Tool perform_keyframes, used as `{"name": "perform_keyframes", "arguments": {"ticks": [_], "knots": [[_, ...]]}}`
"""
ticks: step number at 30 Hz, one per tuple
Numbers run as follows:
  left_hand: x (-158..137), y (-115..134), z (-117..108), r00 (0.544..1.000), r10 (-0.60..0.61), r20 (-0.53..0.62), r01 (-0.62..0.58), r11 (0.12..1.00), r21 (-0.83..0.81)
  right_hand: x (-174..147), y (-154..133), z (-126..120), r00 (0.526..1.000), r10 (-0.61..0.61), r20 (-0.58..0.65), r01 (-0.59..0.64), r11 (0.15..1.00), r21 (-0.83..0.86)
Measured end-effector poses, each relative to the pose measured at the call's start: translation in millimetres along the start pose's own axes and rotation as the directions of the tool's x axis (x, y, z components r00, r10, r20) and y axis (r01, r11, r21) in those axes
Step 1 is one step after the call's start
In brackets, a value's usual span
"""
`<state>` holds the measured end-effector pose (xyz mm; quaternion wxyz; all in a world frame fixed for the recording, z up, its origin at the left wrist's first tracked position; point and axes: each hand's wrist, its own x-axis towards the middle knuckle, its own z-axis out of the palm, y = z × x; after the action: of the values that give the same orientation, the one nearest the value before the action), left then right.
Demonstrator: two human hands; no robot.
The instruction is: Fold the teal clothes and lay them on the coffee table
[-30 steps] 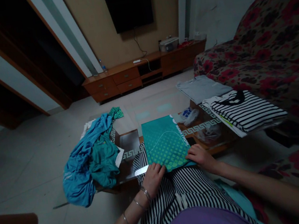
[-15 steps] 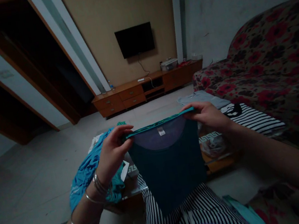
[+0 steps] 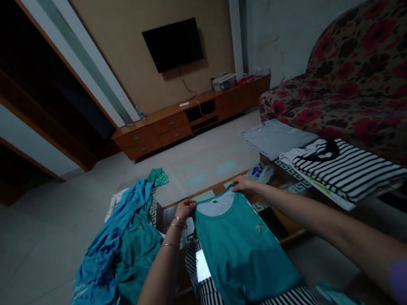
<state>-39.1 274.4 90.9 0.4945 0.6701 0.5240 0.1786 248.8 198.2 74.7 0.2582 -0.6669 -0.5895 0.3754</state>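
Observation:
A teal T-shirt [image 3: 242,249], folded narrow, is stretched between my hands over the glass coffee table, its lower end lying across my striped lap. My left hand [image 3: 186,208] pinches the left end of its neckline edge, with bracelets on the wrist. At the right end of the same edge, my right hand [image 3: 242,184] grips the cloth. The pale inside of the neck and a small label show between the hands. A small yellow and blue print sits on the shirt's front.
Blue clothes [image 3: 97,288] and a green garment [image 3: 137,250] hang over the table's left side. On its right lie a folded grey shirt [image 3: 276,137] and a folded striped shirt [image 3: 348,168], beside a plastic bag [image 3: 263,172]. A flowered sofa [image 3: 367,64] stands at right.
Both hands have moved forward and down, away from me, with the teal T-shirt. Its front now lies flatter and more of it shows. The view has shifted slightly.

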Motion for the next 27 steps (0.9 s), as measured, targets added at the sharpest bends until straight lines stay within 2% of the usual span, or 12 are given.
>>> {"name": "perform_keyframes", "arguments": {"ticks": [4,9,14,17,20,24,27], "knots": [[23.0,-12.2,-11.4,0.996,-0.027,0.087,0.025,0.999,0.025,24.9,15.6,-0.9,0.998,0.062,0.014,-0.062,0.998,-0.013],[30.8,-18.0,-19.5,0.973,-0.065,0.221,0.045,0.995,0.094,32.3,25.6,-1.7,0.993,0.089,0.072,-0.085,0.995,-0.046],[52.6,-11.9,-14.5,0.980,-0.070,0.186,0.034,0.981,0.190,43.5,32.7,-14.2,0.994,0.106,0.039,-0.100,0.986,-0.135],[81.7,5.4,-6.1,0.988,-0.031,0.150,-0.004,0.973,0.230,61.8,38.3,-42.1,0.991,0.135,-0.028,-0.137,0.971,-0.197],[123.5,31.3,13.3,0.992,0.006,0.125,-0.040,0.963,0.267,87.2,46.9,-82.0,0.978,0.186,-0.093,-0.204,0.944,-0.258],[197.8,70.4,54.2,0.994,0.064,0.084,-0.088,0.941,0.327,130.9,65.6,-139.0,0.953,0.246,-0.177,-0.292,0.901,-0.320],[259.6,97.0,82.2,0.991,0.119,0.062,-0.133,0.920,0.368,171.9,82.4,-179.1,0.936,0.247,-0.251,-0.327,0.874,-0.359]]}}
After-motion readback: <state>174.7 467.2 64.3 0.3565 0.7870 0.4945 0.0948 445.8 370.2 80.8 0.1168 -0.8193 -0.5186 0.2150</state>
